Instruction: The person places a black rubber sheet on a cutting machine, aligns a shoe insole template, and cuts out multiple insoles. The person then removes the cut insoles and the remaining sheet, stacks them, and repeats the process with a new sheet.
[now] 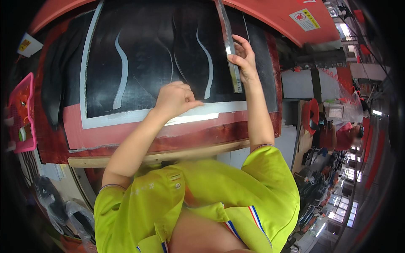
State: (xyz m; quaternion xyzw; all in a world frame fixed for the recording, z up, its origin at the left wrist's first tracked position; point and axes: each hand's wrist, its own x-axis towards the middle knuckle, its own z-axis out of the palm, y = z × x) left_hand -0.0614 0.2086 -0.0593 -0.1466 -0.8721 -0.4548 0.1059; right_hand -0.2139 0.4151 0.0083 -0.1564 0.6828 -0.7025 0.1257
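Observation:
A black sheet (143, 46) lies on a pale board (101, 122), which shows as a light border along its left and near edges. Two pale curved shapes, a left one (123, 67) and a right one (209, 67), show against the black, with thinner curved lines between them. My right hand (244, 57) grips a long, narrow metal bar (231, 50) lying lengthwise across the sheet's right part, fingers and thumb on either side. My left hand (175, 99) is closed over the sheet's near edge, fingers curled and thumb out. Whatever it may hold is hidden.
A red machine beam (270, 12) with a warning label (304, 20) spans the far side. A wooden strip (160, 158) edges the table near me. On the left stands a pink basket (25, 143); on the right, a red bowl (311, 111). Another person (342, 135) is farther right.

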